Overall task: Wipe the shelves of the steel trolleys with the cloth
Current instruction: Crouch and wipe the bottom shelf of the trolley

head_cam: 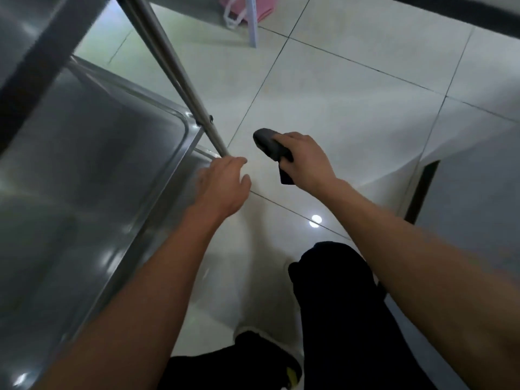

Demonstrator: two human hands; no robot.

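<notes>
Brushed, reflective steel trolley shelf [92, 170], matt dark grey cloth [270, 143], glossy pale floor tiles [351, 108].

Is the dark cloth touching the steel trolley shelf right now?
Apart. Head view: the cloth, gripped by the right hand, shows white floor between it and the shelf.

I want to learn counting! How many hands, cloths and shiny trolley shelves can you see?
Hands: 2, the left hand by the shelf corner and the right hand holding the cloth.
Cloths: 1, the dark grey cloth.
Steel shelves: 2, the lower shelf and part of an upper shelf.
Total: 5
</notes>
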